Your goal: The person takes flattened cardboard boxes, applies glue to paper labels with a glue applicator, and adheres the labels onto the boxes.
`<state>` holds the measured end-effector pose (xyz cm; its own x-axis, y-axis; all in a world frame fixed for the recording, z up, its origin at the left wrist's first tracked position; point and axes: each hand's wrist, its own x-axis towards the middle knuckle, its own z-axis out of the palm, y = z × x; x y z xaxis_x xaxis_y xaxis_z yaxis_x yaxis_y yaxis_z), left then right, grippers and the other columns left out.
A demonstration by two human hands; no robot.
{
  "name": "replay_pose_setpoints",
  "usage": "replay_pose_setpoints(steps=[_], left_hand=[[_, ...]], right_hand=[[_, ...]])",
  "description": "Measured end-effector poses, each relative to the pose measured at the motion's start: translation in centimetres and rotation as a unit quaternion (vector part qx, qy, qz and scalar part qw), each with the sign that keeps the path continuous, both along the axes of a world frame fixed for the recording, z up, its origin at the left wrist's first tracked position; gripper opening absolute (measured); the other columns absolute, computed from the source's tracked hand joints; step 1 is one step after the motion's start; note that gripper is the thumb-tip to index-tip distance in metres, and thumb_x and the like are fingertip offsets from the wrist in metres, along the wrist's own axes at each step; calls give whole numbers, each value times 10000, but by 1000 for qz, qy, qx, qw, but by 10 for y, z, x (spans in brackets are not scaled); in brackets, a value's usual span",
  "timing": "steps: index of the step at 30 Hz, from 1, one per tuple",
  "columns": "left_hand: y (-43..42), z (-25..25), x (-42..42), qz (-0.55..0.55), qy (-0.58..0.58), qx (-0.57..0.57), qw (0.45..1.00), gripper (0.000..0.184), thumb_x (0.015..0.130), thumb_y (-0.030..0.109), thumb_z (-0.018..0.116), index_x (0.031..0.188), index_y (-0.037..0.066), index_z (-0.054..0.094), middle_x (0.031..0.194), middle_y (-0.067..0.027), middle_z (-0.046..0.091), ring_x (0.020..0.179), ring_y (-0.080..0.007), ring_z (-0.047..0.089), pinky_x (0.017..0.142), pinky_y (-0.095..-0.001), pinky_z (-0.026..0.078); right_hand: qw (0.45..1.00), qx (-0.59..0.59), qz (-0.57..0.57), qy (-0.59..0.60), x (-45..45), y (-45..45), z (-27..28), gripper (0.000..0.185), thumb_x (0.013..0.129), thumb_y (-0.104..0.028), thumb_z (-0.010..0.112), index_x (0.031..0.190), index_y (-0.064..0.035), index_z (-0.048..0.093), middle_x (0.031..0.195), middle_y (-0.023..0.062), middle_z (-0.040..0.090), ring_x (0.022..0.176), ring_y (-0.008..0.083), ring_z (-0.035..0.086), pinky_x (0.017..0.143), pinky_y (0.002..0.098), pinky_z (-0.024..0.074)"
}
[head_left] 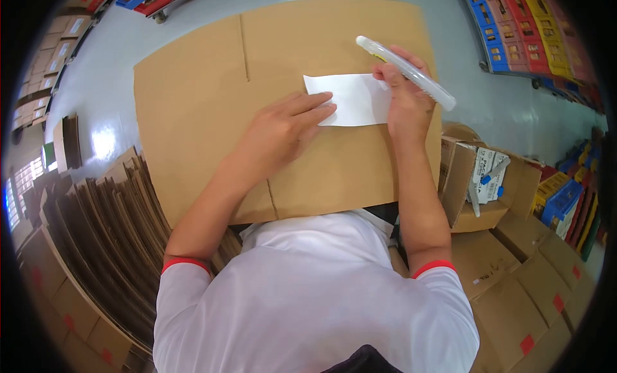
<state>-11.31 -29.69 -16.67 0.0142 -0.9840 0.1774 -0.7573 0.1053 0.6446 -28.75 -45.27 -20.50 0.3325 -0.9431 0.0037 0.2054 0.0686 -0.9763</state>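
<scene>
A large flat cardboard sheet (199,109) lies in front of me, with a white paper slip (357,103) on its right half. The fingertips of my left hand (283,132) rest on the slip's left edge, fingers stretched out and holding nothing. My right hand (409,103) is at the slip's right edge, closed around a clear, pen-like tube (411,71) that slants across the fingers. Its thumb and index finger meet near the slip's upper right corner; whether they also pinch the paper is hard to tell.
Upright folded cardboard sheets (116,225) stand at the lower left. On the right is an open carton (459,180) with a printed label and blue-tipped items, above closed boxes (514,309). Colored crates (514,32) stand at the upper right.
</scene>
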Motion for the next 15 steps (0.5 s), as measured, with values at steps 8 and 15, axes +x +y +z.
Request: replay_pose_setpoints(steps=[8, 15], left_hand=[[9, -6, -53, -41, -64, -71, 995, 616, 873, 377, 775, 1369, 45, 625, 1491, -178, 541, 1313, -376, 547, 1076, -522, 454], [16, -22, -77, -105, -146, 11, 984, 834, 926, 565, 629, 1512, -5, 463, 1615, -196, 389, 1551, -334, 282, 1265, -564, 187]], right_hand=[[1000, 6, -9, -13, 4, -1, 2, 376, 1033, -219, 668, 1298, 45, 626, 1064, 140, 726, 938, 204, 714, 870, 327, 578], [997, -29, 31, 70, -3, 11, 36, 302, 984, -97, 713, 1241, 51, 658, 1041, 133, 733, 911, 182, 710, 808, 316, 597]])
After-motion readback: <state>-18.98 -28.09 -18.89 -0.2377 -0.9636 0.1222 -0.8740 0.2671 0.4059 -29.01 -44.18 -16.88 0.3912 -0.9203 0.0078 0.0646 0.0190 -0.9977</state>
